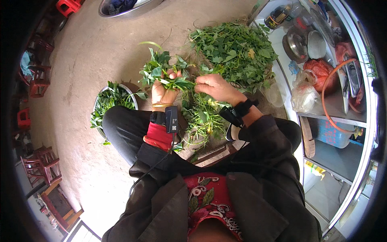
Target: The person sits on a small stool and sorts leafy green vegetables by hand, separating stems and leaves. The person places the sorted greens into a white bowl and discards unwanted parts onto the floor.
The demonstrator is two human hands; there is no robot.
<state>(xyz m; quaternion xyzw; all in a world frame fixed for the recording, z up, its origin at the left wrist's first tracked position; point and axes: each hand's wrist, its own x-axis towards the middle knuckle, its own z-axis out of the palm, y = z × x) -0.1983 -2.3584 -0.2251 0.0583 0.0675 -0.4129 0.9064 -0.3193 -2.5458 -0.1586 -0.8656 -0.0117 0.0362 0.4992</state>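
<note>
My left hand (pixel 164 92), palm up, holds a bunch of leafy green stems (pixel 157 71), its leaves spilling past the fingers. Thumb and fingers of my right hand (pixel 216 87) pinch together at the stem ends on the right side of that bunch. Exactly what the right fingertips grip is partly hidden. Below my hands, between my knees, lies a loose heap of stems and trimmings (pixel 205 121) on the floor. Farther off to the right spreads a large pile of leafy vines (pixel 232 54). By my left knee stands a metal basin (pixel 135 101) full of picked leaves (pixel 113 98).
A cabinet (pixel 279 74) along the right holds pots, plastic bags (pixel 320 74) and an orange hose (pixel 325 84). At the far edge sits a wide metal tub (pixel 130 13) with cloth inside. Wooden chairs (pixel 43 165) and red stools (pixel 67 6) line the left.
</note>
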